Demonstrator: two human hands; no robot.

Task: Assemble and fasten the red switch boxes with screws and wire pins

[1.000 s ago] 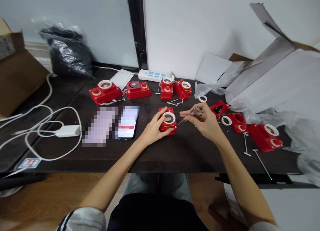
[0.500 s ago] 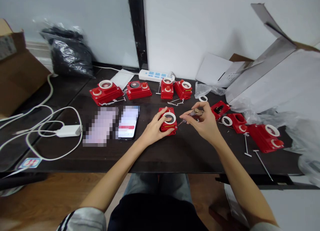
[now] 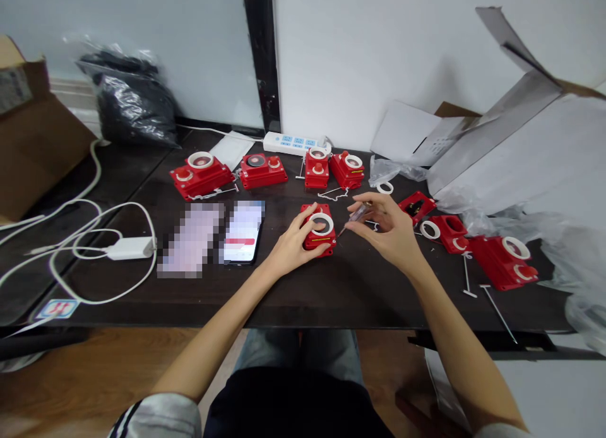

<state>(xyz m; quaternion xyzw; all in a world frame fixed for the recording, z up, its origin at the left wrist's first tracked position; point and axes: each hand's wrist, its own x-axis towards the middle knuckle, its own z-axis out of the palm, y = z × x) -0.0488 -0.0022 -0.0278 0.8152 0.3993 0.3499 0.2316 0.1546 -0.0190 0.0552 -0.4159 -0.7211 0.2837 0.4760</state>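
Under my left hand lies a red alarm box with a white ring around its round grille. My left fingers wrap over its sides and press it to the dark table. In my right hand a screwdriver is pinched between thumb and fingers. Its handle looks clear, and the thin shaft slants down toward the lower right corner of the box. Whether the tip touches a screw is too small to tell.
Several more red alarm boxes line the back of the table. On the right are an opened red housing, a white ring and white T-shaped rods. A phone and a white cable adapter lie left.
My right hand has shifted its grip on the screwdriver, with the fingers now curled around the handle and its top end less visible. My left hand and the box have stayed in place.
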